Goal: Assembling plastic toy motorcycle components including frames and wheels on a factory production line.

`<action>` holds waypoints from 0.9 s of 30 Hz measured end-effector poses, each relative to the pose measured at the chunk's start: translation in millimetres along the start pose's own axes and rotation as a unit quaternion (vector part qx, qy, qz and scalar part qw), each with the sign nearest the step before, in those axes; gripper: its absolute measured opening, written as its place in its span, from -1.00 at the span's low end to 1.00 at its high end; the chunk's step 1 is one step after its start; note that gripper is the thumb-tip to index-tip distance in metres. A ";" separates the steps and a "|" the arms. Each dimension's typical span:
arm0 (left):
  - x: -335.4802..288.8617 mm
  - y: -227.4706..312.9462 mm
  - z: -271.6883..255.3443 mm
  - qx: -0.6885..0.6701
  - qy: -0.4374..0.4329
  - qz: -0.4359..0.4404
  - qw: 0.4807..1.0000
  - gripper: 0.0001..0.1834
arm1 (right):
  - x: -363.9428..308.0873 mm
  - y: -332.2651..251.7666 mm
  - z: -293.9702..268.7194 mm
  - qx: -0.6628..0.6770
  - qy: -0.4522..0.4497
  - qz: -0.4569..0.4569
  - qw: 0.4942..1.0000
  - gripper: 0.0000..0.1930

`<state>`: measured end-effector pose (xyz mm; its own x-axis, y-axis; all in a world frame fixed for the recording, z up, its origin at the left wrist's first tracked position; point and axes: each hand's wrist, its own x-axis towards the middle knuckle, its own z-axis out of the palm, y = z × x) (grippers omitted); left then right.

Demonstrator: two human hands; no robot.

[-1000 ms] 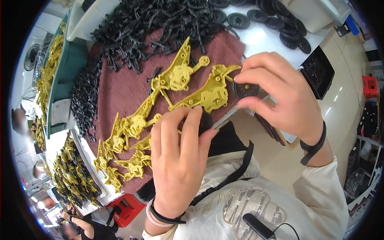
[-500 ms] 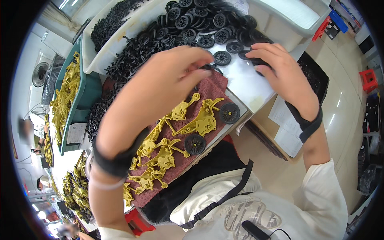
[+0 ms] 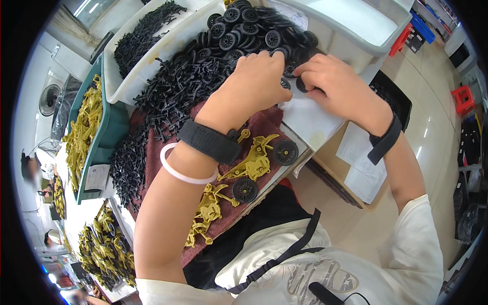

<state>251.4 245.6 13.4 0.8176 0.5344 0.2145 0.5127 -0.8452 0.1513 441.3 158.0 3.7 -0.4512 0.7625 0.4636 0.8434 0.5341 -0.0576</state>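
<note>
My right hand (image 3: 338,89) has its fingers and thumb closed on a black spoked wheel (image 3: 301,85) at the edge of the wheel pile. Beside it, my left hand (image 3: 259,84) is curled over the near side of the pile, back upward. Whatever its fingertips hold is hidden under the hand. Below, on a dark red towel (image 3: 221,223), lie yellow plastic frames (image 3: 254,162) in a row, partly behind my left arm. Two of them carry a black wheel at one end, one wheel (image 3: 285,152) farther and one wheel (image 3: 245,190) nearer to me.
Black wheels (image 3: 249,28) and small black parts (image 3: 173,84) are heaped ahead. White bins (image 3: 127,91) stand behind them. A green bin (image 3: 104,137) of yellow parts is at the left, above a pile of yellow-and-black pieces (image 3: 104,244). A cardboard box (image 3: 363,203) with papers sits at the right.
My left hand has moved forward and right, from over the towel to the wheels. My right hand has shifted left with the wheel, so the two hands are closer together.
</note>
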 end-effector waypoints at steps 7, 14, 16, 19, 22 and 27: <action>-74.1 19.8 -85.9 -0.133 0.005 -0.030 0.991 -0.60 | 7.1 17.8 -6.2 0.117 -0.088 -0.024 0.989 -0.85; -234.7 78.3 -121.0 -0.192 -0.060 -0.232 0.952 -0.50 | 24.9 20.6 -12.7 0.169 -0.201 0.064 0.963 -0.62; -259.4 98.0 -108.0 -0.180 -0.071 -0.294 0.936 -0.50 | 25.9 23.9 -10.9 0.170 -0.197 0.042 0.965 -0.58; -280.6 108.6 -83.5 -0.168 -0.043 -0.332 0.927 -0.49 | 33.9 24.3 -6.8 0.154 -0.226 0.023 0.962 -0.59; -294.6 109.3 -67.4 -0.104 0.027 -0.362 0.926 -0.47 | 38.7 19.5 -8.9 0.146 -0.239 0.021 0.960 -0.63; -312.3 106.6 -56.7 -0.140 0.120 -0.380 0.906 -0.43 | 38.2 13.5 -11.8 0.156 -0.237 0.074 0.956 -0.65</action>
<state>35.8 -10.6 17.3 0.1589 0.9767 0.1442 0.7894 -0.2134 0.5756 438.9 190.0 31.1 -0.4773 0.8786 -0.0182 0.8136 0.4340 -0.3869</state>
